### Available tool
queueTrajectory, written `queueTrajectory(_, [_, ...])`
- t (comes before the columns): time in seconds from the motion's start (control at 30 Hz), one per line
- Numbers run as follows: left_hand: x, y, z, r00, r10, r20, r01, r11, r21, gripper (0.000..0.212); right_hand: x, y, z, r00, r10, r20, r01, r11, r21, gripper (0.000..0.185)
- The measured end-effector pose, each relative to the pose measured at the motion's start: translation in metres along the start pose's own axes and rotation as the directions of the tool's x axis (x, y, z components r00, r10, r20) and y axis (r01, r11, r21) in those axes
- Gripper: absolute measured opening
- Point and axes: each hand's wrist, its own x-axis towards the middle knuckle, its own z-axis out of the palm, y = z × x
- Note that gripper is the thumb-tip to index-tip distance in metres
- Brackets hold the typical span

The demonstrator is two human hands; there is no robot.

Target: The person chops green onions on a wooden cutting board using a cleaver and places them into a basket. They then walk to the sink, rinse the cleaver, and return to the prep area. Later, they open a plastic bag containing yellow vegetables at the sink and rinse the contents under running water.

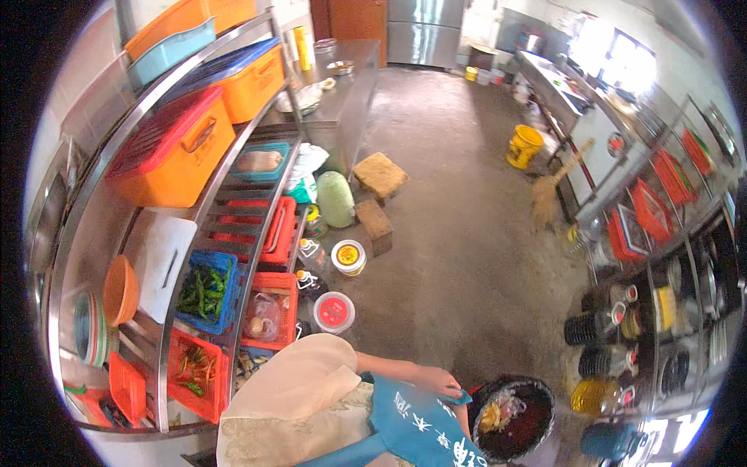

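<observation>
My left hand (442, 382) reaches across my front and grips the edge of a blue apron (417, 417), which bears white writing. A strip of skin, apparently my right hand or forearm (461, 418), shows below it beside the apron; its fingers are hidden. To the right of both stands a round black bin (551, 408) on the floor. It holds dark reddish contents, with yellowish and pale scraps (499, 415) at its left side.
Steel shelving (251, 233) on the left bears a blue basket of green peppers (204, 292), red baskets and orange boxes (175, 154). Lidded tubs (334, 312), bottles, a wooden block (374, 225) and a winter melon (335, 199) stand beside it. At right are a broom (545, 195), a yellow bucket (524, 146) and a rack (653, 265).
</observation>
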Motion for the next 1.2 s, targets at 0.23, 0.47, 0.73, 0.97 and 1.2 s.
queueTrajectory(0.23, [0.010, -0.053, -0.062, 0.938, -0.039, -0.345, 0.013, 0.997, -0.078, 0.047, 0.088, -0.069, -0.031, 0.993, -0.028, 0.112, 0.018, 0.996, 0.089, 0.033])
queueTrajectory(0.47, [0.054, -0.090, -0.160, 0.886, -0.205, -0.417, -0.034, 0.867, -0.497, 0.049, 0.176, -0.171, -0.104, 0.992, 0.007, 0.128, -0.045, 0.953, 0.298, 0.027])
queueTrajectory(0.73, [0.121, -0.129, -0.260, 0.770, -0.421, -0.480, -0.441, 0.192, -0.877, 0.050, 0.284, -0.272, -0.156, 0.964, -0.226, 0.138, 0.168, 0.925, 0.341, 0.020])
queueTrajectory(0.97, [0.118, -0.160, -0.333, 0.598, -0.548, -0.585, -0.634, 0.123, -0.764, 0.049, 0.356, -0.341, -0.151, 0.792, -0.546, 0.275, 0.595, 0.587, -0.549, 0.031])
queueTrajectory(1.2, [0.121, -0.204, -0.440, 0.553, -0.562, -0.615, -0.708, 0.071, -0.702, 0.049, 0.453, -0.405, -0.193, 0.614, -0.466, 0.638, 0.726, 0.015, -0.687, 0.063])
